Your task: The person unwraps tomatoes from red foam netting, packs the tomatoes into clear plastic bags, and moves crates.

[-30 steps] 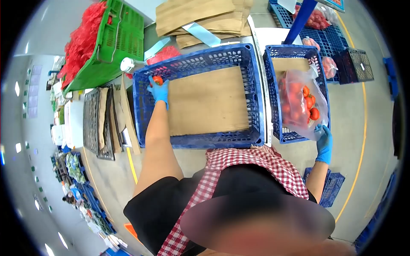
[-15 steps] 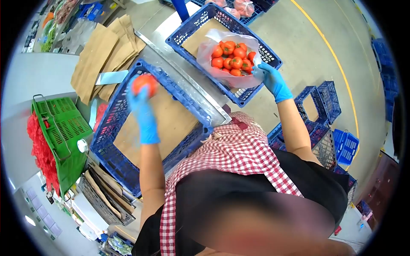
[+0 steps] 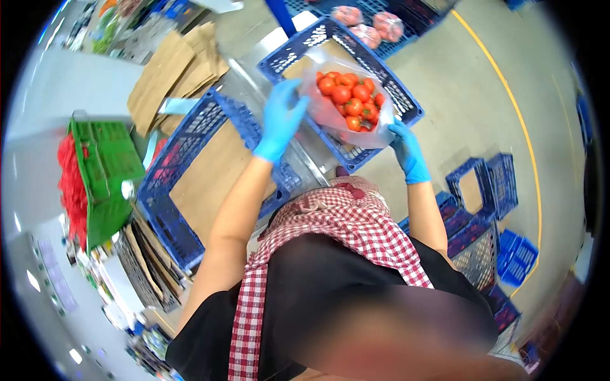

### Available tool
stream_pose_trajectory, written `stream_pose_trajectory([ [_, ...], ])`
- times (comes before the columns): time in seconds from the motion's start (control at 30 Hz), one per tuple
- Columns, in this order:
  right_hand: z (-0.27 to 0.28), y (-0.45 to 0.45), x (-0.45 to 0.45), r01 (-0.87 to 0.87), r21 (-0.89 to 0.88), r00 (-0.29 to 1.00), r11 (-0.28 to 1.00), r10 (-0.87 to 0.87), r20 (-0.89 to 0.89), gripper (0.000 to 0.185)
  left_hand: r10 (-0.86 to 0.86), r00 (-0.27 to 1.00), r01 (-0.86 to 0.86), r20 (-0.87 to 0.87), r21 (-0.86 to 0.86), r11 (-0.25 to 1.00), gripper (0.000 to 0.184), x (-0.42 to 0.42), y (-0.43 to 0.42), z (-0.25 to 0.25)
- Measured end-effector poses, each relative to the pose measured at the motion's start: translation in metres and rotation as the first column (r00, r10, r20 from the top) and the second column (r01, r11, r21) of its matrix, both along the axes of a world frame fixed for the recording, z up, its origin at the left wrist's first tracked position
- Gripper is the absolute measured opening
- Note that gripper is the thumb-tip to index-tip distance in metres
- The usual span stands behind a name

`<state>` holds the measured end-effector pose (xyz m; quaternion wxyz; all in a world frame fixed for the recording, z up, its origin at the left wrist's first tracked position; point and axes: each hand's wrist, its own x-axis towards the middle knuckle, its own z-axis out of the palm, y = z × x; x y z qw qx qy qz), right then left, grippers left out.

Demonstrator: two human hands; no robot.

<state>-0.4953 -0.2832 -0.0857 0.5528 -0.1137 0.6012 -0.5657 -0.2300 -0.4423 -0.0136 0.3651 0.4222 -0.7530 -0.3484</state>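
A clear plastic bag point(image 3: 319, 108) full of red tomatoes point(image 3: 353, 101) rests, mouth open, in the smaller blue crate point(image 3: 406, 108). My right hand point(image 3: 408, 152), in a blue glove, pinches the bag's rim at its right side. At the bag's left edge is my left hand point(image 3: 281, 119), also gloved, with its fingers apart and no tomato in it. Below that hand stands the larger blue crate point(image 3: 166, 219), lined with brown cardboard point(image 3: 213, 178).
Cardboard sheets point(image 3: 162, 76) lie behind the large crate. A green crate point(image 3: 108, 171) with red netting point(image 3: 71, 190) stands at the left. Stacked blue crates point(image 3: 489, 184) are on the floor at the right. Bagged produce point(image 3: 387, 26) sits on a blue pallet at the top.
My left hand has moved right from the large crate to the bag, and the tomato it held has left it. My right hand still holds the bag's rim.
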Motion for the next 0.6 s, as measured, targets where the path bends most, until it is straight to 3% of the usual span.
stream_pose_trajectory([
  [0.03, -0.006, 0.003, -0.001, -0.002, 0.085, 0.992, 0.996, 0.013, -0.123, 0.043, 0.151, 0.986, -0.134, 0.063, -0.218, 0.967, 0.04, 0.036, 0.012, 0.022],
  [0.1, -0.023, -0.001, 0.016, 0.011, -0.27, 0.767, 0.963, -0.181, -0.615, 0.043, 0.544, 0.837, -0.481, 0.062, -0.393, 0.784, 0.052, 0.13, 0.053, 0.028],
  [0.17, 0.005, -0.004, 0.043, 0.024, -0.294, 0.676, 0.955, -0.232, -0.7, 0.041, 0.846, 0.522, -0.704, 0.105, -0.508, 0.497, 0.067, 0.226, 0.112, 0.035],
  [0.23, 0.067, -0.015, 0.104, -0.237, -0.242, 0.671, 0.941, -0.022, -0.741, 0.041, 0.971, 0.239, -0.883, 0.007, -0.414, 0.22, 0.073, 0.306, 0.178, 0.023],
  [0.27, 0.09, -0.02, 0.137, -0.409, -0.141, 0.643, 0.901, 0.175, -0.746, 0.04, 0.997, 0.082, -0.955, 0.003, -0.285, 0.08, 0.075, 0.336, 0.209, 0.01],
  [0.3, 0.11, -0.025, 0.176, -0.494, -0.108, 0.744, 0.862, 0.355, -0.565, 0.045, 0.998, -0.059, -0.987, 0.008, -0.147, -0.057, 0.077, 0.361, 0.233, -0.002],
  [0.33, 0.1, -0.03, 0.191, -0.568, -0.085, 0.746, 0.818, 0.469, -0.474, 0.049, 0.991, -0.094, -0.99, -0.092, 0.116, -0.083, 0.079, 0.371, 0.238, 0.0],
  [0.43, 0.09, -0.056, 0.248, -0.758, 0.085, 0.592, 0.647, 0.736, -0.329, 0.069, 0.982, -0.187, -0.981, 0.007, -0.046, -0.187, 0.077, 0.383, 0.265, -0.012],
  [0.47, 0.087, -0.064, 0.259, -0.794, 0.076, 0.563, 0.603, 0.777, -0.282, 0.07, 0.985, -0.172, -0.982, 0.017, 0.072, -0.173, 0.076, 0.396, 0.274, -0.024],
  [0.53, 0.078, -0.074, 0.274, -0.808, -0.005, 0.575, 0.59, 0.786, -0.229, 0.065, 0.948, -0.244, -0.862, -0.204, 0.493, -0.116, 0.068, 0.41, 0.285, -0.033],
  [0.57, 0.069, -0.082, 0.276, -0.772, 0.054, 0.612, 0.634, 0.763, -0.21, 0.053, 0.907, -0.304, -0.746, -0.29, 0.665, -0.037, 0.064, 0.422, 0.29, -0.037],
  [0.6, 0.073, -0.085, 0.275, -0.784, 0.069, 0.592, 0.616, 0.777, -0.215, 0.048, 0.818, -0.454, -0.419, -0.354, 0.895, 0.155, 0.053, 0.43, 0.298, -0.037],
])
